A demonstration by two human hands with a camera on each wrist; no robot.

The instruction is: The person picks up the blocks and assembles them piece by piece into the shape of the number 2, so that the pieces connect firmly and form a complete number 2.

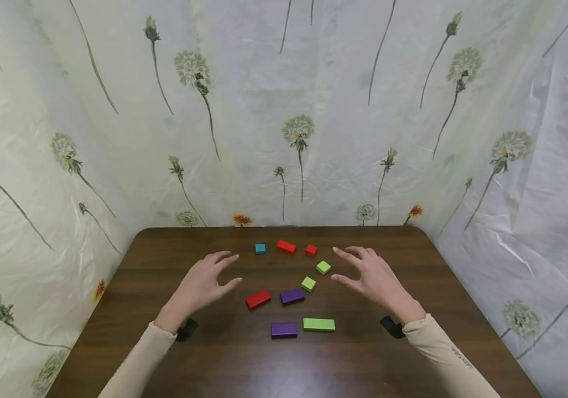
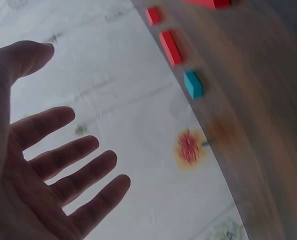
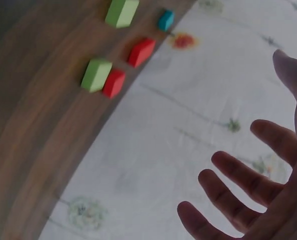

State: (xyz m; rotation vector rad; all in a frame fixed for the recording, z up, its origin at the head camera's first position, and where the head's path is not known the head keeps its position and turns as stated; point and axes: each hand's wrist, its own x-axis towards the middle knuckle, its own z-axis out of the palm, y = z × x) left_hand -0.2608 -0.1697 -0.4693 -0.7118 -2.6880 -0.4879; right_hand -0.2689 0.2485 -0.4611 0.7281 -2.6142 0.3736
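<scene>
Both hands hover over a dark wooden table with nothing in them. The left hand [image 1: 207, 282] has its fingers spread and points inward, left of a long red block [image 1: 258, 299] and a small blue block [image 1: 260, 249]. On the other side the right hand [image 1: 370, 275] is spread too, nearest to two small green blocks, one farther back [image 1: 323, 267] and one closer [image 1: 308, 284]. At the back lie a long red block [image 1: 286, 246] and a small red block [image 1: 311, 250]. Nearer the front are two purple blocks [image 1: 292, 297] [image 1: 284, 330] and a long green block [image 1: 319, 325].
The brown table [image 1: 174, 365] has rounded far corners. Behind it and along both sides hangs a pale curtain [image 1: 259, 127] printed with dandelions. Each wrist wears a dark camera, one on the left [image 1: 187, 330] and one on the right [image 1: 392, 327].
</scene>
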